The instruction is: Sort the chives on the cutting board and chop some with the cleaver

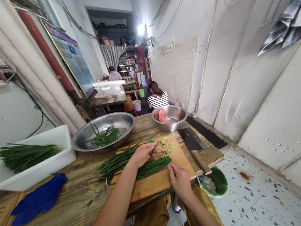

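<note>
A bunch of green chives point(154, 167) lies across the wooden cutting board point(156, 187), with small pale and green cut bits point(166, 150) near its far edge. Over the bunch, my left hand point(144, 154) is closed, and a short green chive piece point(155, 147) sticks up between its fingers. My right hand point(180, 179) is beside the cut ends of the bunch, its thumb and fingertips pressed together. What they pinch, if anything, is too small to make out. A cleaver point(191, 142) with a wooden handle rests on the table to the right of the board.
A steel bowl point(131, 128) holds chives; another steel bowl point(183, 117) holds pink meat slices. At left are a white tub point(32, 183) of chives and a blue glove point(39, 201). A green basket point(224, 186) stands below the table's right edge. Two people are farther back.
</note>
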Tool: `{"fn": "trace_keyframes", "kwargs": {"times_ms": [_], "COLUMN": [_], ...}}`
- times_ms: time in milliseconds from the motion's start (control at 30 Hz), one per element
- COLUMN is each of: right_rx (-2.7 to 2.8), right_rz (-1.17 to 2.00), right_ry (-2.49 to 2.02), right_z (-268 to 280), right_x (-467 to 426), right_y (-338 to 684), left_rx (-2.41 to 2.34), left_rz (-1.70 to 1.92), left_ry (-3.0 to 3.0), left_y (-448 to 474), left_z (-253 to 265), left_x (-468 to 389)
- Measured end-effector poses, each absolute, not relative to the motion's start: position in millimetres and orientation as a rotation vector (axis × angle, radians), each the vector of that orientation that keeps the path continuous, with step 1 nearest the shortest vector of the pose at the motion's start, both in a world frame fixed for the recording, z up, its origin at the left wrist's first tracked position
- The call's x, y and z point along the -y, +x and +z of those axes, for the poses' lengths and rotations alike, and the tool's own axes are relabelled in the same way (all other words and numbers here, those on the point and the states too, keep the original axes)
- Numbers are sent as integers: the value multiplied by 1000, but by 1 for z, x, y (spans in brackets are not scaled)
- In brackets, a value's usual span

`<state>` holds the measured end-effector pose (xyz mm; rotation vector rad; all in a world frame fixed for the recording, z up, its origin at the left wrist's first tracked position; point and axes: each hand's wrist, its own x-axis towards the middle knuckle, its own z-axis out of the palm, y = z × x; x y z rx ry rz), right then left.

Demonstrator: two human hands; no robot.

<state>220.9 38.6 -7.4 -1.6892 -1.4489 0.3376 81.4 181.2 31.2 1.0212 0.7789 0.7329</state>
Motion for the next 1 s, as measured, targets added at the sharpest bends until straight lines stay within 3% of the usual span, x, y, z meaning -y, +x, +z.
{"fn": "trace_keyframes", "kwargs": {"times_ms": [200, 333, 500, 767, 1000], "right_rx": [1457, 1472, 1477, 1463, 1459], "right_rz": [349, 358, 361, 358, 355], "right_ry": [-1706, -1711, -1717, -1668, -1656], "right_z": [-11, -12, -14, -16, -17], "right_x": [-41, -42, -42, -43, -43], "right_y": [224, 226, 227, 227, 228], "left_rx": [-1028, -1309, -1586, -1538, -1675], "left_rz": [1145, 1232, 896, 526, 517], "left_ry": [1370, 1783, 2318, 2564, 2576], "left_y": [62, 30, 2, 48, 67], "left_z": [42, 50, 56, 55, 41], "left_x": [-190, -202, -204, -186, -191]}}
